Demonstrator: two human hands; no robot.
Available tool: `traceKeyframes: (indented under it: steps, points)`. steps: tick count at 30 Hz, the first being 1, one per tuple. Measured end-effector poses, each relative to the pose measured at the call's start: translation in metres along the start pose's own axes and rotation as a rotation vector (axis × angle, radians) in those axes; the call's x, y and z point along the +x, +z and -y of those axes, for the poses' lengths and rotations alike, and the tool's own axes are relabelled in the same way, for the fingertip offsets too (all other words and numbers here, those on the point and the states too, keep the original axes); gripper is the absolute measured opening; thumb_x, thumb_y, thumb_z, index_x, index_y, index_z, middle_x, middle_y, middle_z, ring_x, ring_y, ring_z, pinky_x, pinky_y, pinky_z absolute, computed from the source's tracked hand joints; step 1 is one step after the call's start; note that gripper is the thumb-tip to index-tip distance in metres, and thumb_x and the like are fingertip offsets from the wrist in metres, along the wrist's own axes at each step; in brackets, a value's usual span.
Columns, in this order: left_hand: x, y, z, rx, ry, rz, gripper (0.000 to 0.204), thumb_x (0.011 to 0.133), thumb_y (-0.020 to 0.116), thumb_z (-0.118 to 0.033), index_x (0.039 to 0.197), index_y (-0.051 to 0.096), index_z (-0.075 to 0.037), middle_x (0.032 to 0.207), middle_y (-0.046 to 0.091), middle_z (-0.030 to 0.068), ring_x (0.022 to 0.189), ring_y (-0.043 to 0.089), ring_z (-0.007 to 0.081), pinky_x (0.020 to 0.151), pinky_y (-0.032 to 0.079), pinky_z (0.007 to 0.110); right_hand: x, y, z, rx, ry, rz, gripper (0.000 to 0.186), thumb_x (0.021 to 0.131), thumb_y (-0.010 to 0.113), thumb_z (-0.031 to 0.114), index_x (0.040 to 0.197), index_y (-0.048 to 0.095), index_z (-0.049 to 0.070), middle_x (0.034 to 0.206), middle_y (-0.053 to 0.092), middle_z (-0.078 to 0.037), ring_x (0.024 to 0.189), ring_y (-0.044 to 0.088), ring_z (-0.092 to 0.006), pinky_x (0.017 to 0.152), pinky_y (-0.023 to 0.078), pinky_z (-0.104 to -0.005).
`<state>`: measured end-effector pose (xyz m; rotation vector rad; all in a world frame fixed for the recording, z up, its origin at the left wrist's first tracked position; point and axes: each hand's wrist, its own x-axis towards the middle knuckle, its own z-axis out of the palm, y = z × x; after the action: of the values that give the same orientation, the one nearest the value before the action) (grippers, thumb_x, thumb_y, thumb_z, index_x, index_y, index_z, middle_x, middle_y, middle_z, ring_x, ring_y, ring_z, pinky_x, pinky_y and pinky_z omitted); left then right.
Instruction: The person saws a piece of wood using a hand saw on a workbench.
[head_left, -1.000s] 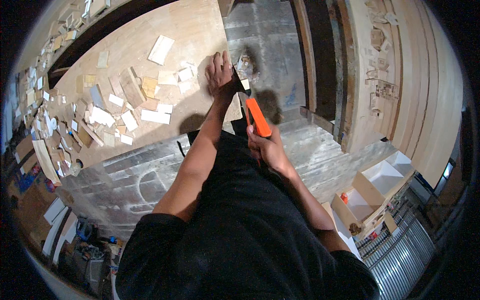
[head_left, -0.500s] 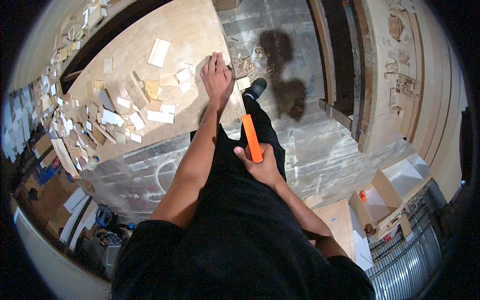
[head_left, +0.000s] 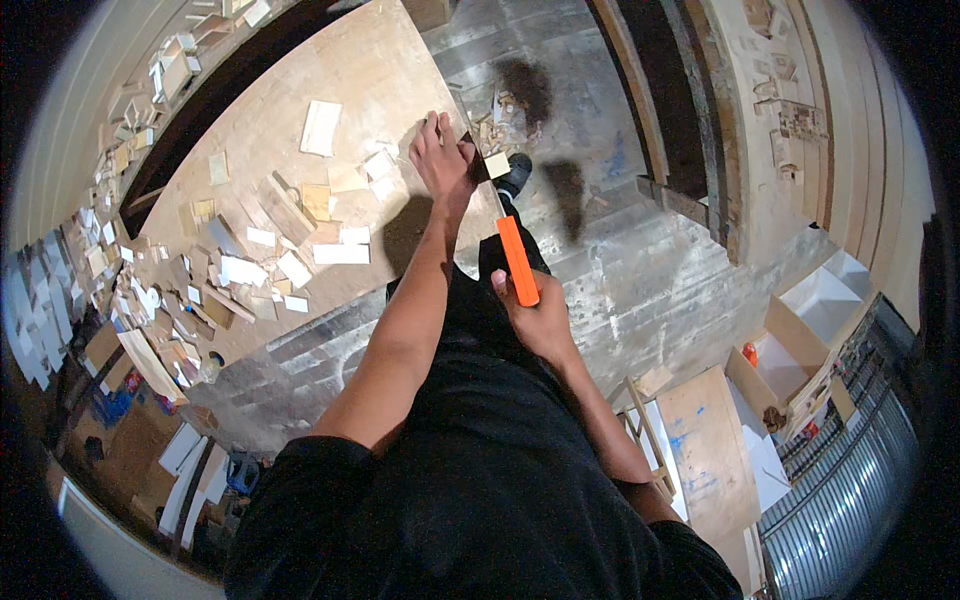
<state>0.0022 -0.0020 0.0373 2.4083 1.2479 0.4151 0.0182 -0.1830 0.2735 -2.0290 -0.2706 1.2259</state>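
Note:
My right hand (head_left: 540, 318) is closed around the orange handle (head_left: 517, 262) of what looks like a handsaw. Its thin dark blade (head_left: 478, 152) shows nearly edge-on, running from the handle up along the table's edge. My left hand (head_left: 443, 162) bears down at the edge of the plywood table (head_left: 390, 75), fingers bent and a little apart. A small pale piece of wood (head_left: 497, 165) juts past the edge, just right of the blade. The hand hides the rest of it, and the contact between blade and wood is hard to make out.
Wood offcuts (head_left: 285, 205) lie scattered across the table's left part. My shoe (head_left: 514, 175) stands on the grey floor (head_left: 600, 290) beside wood scraps. At the lower right are an open wooden box (head_left: 775, 365), a plywood board (head_left: 705, 440) and corrugated metal (head_left: 835, 500).
The orange handle has shifted slightly right and down the view along with my right hand. My left fingers, flatter before, are more bent and raised. The whole view has turned a little.

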Motion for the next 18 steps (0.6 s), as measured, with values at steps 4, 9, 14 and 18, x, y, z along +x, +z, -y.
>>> traceKeyframes:
  steps: [4, 9, 14, 18]
  points:
    - [-0.008, -0.002, -0.003, 0.007, 0.005, 0.023, 0.064, 0.082, 0.069, -0.017, 0.141, 0.05, -0.005, 0.151, 0.039, 0.0164, 0.139, 0.037, 0.0365, 0.113, 0.029, 0.051, -0.008, 0.002, 0.013, -0.073, -0.128, -0.095, 0.047, 0.085, 0.08, 0.039, 0.074, 0.054, 0.001, 0.061, 0.055, -0.004, 0.058, 0.047, -0.0145, 0.055, 0.044, -0.0342]
    - [-0.006, 0.0, 0.001, 0.025, 0.018, -0.013, 0.059, 0.078, 0.063, -0.016, 0.135, 0.055, 0.001, 0.147, 0.044, 0.0172, 0.137, 0.04, 0.0349, 0.112, 0.031, 0.049, -0.004, 0.006, 0.012, -0.093, -0.034, -0.069, 0.049, 0.081, 0.085, 0.039, 0.073, 0.054, 0.002, 0.06, 0.053, -0.003, 0.056, 0.047, -0.0142, 0.054, 0.044, -0.0319]
    - [-0.003, 0.015, 0.004, 0.156, -0.013, -0.117, 0.055, 0.077, 0.062, -0.014, 0.132, 0.059, -0.004, 0.143, 0.052, 0.0112, 0.132, 0.047, 0.0311, 0.108, 0.037, 0.045, -0.001, -0.004, 0.011, -0.077, -0.04, -0.075, 0.042, 0.089, 0.079, 0.029, 0.072, 0.056, -0.002, 0.059, 0.054, -0.007, 0.055, 0.045, -0.0125, 0.052, 0.042, -0.0327]
    - [-0.006, 0.02, 0.009, 0.119, -0.026, -0.113, 0.057, 0.076, 0.063, -0.01, 0.132, 0.057, -0.002, 0.144, 0.049, 0.0128, 0.133, 0.046, 0.0332, 0.11, 0.036, 0.047, -0.04, -0.02, 0.018, -0.147, -0.092, -0.079, 0.034, 0.088, 0.078, 0.018, 0.073, 0.058, -0.004, 0.059, 0.055, -0.01, 0.056, 0.048, -0.0124, 0.054, 0.044, -0.0347]
